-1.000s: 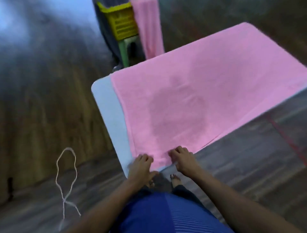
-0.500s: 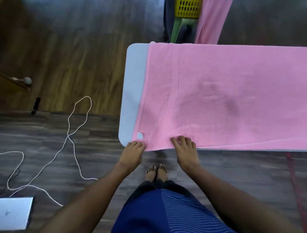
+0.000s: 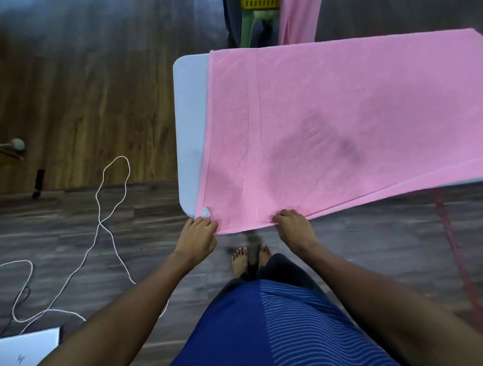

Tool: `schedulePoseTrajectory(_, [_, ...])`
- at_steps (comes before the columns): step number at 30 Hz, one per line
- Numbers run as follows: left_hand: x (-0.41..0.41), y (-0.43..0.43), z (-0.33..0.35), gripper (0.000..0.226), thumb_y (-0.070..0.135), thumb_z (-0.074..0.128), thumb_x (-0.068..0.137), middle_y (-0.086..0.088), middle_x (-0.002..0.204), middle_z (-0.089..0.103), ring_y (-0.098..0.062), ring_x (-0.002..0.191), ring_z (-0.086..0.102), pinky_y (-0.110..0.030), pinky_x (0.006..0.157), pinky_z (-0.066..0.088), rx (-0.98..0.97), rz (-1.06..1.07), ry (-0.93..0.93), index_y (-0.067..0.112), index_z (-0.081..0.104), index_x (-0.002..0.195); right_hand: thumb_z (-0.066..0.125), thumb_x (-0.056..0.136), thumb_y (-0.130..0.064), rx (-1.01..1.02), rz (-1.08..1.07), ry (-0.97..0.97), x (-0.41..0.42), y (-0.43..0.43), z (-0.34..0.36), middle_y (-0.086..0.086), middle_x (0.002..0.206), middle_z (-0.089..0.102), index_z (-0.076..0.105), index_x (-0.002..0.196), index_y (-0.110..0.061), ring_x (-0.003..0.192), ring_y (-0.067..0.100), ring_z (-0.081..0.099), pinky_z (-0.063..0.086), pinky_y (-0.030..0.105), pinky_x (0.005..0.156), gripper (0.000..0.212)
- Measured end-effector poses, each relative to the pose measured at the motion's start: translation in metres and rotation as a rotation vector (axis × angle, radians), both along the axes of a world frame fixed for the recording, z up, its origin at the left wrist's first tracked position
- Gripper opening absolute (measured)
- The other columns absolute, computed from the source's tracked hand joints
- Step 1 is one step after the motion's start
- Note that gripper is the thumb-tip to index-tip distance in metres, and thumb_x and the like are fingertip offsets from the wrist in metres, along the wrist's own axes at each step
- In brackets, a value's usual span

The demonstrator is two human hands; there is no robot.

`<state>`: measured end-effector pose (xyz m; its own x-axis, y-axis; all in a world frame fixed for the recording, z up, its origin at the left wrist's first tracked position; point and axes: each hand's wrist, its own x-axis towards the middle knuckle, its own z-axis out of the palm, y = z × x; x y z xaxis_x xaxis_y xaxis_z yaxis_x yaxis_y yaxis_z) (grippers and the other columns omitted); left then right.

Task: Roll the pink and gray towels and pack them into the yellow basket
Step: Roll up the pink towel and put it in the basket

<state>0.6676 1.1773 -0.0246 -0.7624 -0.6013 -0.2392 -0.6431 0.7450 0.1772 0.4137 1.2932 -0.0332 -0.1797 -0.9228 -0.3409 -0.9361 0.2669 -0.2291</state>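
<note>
A large pink towel (image 3: 339,117) lies spread flat over a light table (image 3: 189,130), its near edge hanging slightly past the table's front. My left hand (image 3: 198,235) pinches the towel's near left corner, by a small white label. My right hand (image 3: 294,226) grips the same near edge a little further right. At the top edge, the yellow basket (image 3: 258,3) sits on a green stool, only its bottom strip showing. No gray towel is in view.
A second pink cloth (image 3: 298,21) hangs beside the green stool (image 3: 248,26). A white cord (image 3: 104,209) loops over the floor at left. A laptop (image 3: 28,348) lies at bottom left, a red strap (image 3: 454,248) at right. My bare feet stand below the table's edge.
The view has swung from a slanted look at the table to a squarer one. Both hands stay on the towel's near edge and have spread further apart.
</note>
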Motion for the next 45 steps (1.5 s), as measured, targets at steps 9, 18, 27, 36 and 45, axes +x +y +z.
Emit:
schedulePoseTrajectory(9, [-0.028,0.009,-0.007,0.016,0.011,0.073,0.069,-0.003,0.073,0.062,-0.027,0.068,0.059,-0.033,0.061,0.039,-0.011,0.050,0.051,0.016,0.058,0.075,0.055,0.085,-0.016,-0.031,-0.164,-0.072,-0.023,0.021,-0.002,0.001,0.123,0.058,0.061,0.121,-0.024,0.119,0.025,0.049,0.033,0.037,0.098,0.037])
schedulePoseTrajectory(18, [-0.187,0.062,-0.004,0.021,0.023,0.042,0.083,-0.004,0.082,0.066,-0.026,0.076,0.060,-0.036,0.067,0.044,0.086,-0.069,0.215,0.016,0.062,0.082,0.057,0.084,-0.010,-0.087,-0.371,-0.029,-0.163,0.075,0.007,0.003,0.115,0.060,0.064,0.113,-0.021,0.111,0.027,0.053,0.039,0.040,0.089,0.031])
schedulePoseTrajectory(27, [-0.371,0.132,-0.007,0.016,0.007,0.052,0.087,-0.011,0.095,0.066,-0.029,0.087,0.059,-0.033,0.071,0.037,0.243,0.053,0.353,0.008,0.065,0.097,0.061,0.074,-0.005,-0.054,-0.149,0.059,-0.345,0.114,0.011,0.005,0.120,0.054,0.060,0.116,-0.018,0.111,0.029,0.051,0.037,0.042,0.091,0.044])
schedulePoseTrajectory(36, [-0.497,0.200,-0.011,0.046,0.003,0.057,0.082,-0.009,0.122,0.060,-0.029,0.113,0.052,-0.040,0.098,0.040,0.308,0.291,0.366,0.012,0.057,0.127,0.055,0.084,-0.012,0.005,0.100,0.057,-0.423,0.119,0.006,0.007,0.103,0.062,0.057,0.099,-0.016,0.099,0.032,0.057,0.038,0.039,0.089,0.016])
schedulePoseTrajectory(45, [-0.519,0.208,-0.010,0.015,0.003,0.053,0.086,-0.004,0.090,0.067,-0.025,0.086,0.058,-0.032,0.075,0.031,0.263,0.235,0.226,0.015,0.061,0.090,0.052,0.092,-0.017,-0.017,0.015,-0.194,-0.431,0.151,0.010,0.007,0.105,0.063,0.057,0.104,-0.015,0.096,0.029,0.057,0.046,0.038,0.075,0.013])
